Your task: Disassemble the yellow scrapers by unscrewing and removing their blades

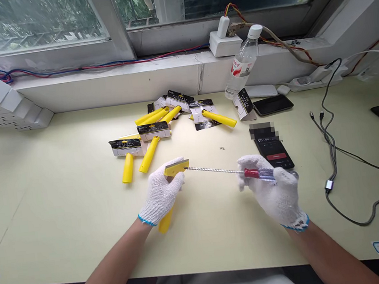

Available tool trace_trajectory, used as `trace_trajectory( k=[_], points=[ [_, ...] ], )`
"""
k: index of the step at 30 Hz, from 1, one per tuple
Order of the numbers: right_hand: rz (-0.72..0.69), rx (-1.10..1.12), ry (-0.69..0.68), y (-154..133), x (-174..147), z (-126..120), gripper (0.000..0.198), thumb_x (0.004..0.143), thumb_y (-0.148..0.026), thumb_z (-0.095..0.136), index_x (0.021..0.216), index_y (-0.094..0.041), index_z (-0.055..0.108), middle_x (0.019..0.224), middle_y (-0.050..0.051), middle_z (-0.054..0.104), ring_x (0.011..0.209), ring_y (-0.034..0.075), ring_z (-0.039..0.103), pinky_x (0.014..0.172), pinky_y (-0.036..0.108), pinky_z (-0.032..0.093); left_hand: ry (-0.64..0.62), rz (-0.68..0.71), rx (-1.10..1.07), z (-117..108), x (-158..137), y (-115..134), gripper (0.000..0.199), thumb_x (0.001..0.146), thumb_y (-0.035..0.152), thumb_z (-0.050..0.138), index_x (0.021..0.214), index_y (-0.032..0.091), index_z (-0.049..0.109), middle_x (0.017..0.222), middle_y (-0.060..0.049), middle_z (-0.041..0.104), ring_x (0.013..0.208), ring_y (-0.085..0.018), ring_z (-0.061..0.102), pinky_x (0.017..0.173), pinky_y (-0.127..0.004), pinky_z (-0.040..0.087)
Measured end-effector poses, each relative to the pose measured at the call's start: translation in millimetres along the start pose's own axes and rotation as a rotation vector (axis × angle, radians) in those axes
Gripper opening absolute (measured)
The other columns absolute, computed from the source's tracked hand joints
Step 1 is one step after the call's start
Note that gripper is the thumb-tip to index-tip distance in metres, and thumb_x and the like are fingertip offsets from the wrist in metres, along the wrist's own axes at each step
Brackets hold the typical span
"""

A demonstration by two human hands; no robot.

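In a white knit glove, my left hand [161,191] is closed around a yellow scraper [176,167] with a metal blade edge along its head; part of its handle shows below the palm. My right hand [273,191], gloved too, grips a screwdriver [259,174] with a clear and red handle. Its long shaft points left, and the tip meets the scraper head. A few tiny screws [222,148] lie on the table beyond the shaft. Farther back are several yellow scrapers [149,155] with black and white cards on their heads.
A phone [275,150] with a timer lies just beyond my right hand. Behind it are a second phone [273,105], a water bottle [241,69] and a folded card [244,105]. A grey cable [333,156] loops at right. White boxes [1,98] stand at far left.
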State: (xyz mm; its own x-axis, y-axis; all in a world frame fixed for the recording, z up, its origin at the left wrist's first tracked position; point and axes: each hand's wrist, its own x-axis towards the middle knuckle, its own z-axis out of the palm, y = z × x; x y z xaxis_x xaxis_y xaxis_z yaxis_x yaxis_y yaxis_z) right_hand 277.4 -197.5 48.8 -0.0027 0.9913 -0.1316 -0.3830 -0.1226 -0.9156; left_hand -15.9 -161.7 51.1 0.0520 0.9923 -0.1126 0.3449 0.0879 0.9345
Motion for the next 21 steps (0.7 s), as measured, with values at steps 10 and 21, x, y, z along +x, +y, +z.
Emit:
trace_trajectory(
  k=[10, 21],
  points=[
    [-0.021, 0.069, 0.168, -2, -10, 9, 0.024, 0.088, -0.041, 0.092, 0.099, -0.029, 0.074, 0.066, -0.007, 0.055, 0.049, 0.009, 0.045, 0.046, 0.023, 0.035, 0.034, 0.071, 0.095, -3, 0, -4, 0.048, 0.097, 0.03, 0.069, 0.141, 0.018, 0.081, 0.095, -0.004, 0.085, 0.066, -0.017, 0.072, 0.067, -0.031, 0.066],
    [0.225, 0.201, 0.034, -6, -1, 2, 0.07, 0.093, -0.086, 0.063, 0.11, -0.023, 0.089, 0.084, 0.009, 0.075, 0.07, 0.024, 0.068, 0.061, 0.041, 0.061, 0.105, 0.122, 0.214, -7, 2, -8, 0.046, 0.099, 0.028, 0.067, 0.141, 0.018, 0.082, 0.093, -0.005, 0.084, 0.083, -0.023, 0.081, 0.086, -0.037, 0.07]
  ],
)
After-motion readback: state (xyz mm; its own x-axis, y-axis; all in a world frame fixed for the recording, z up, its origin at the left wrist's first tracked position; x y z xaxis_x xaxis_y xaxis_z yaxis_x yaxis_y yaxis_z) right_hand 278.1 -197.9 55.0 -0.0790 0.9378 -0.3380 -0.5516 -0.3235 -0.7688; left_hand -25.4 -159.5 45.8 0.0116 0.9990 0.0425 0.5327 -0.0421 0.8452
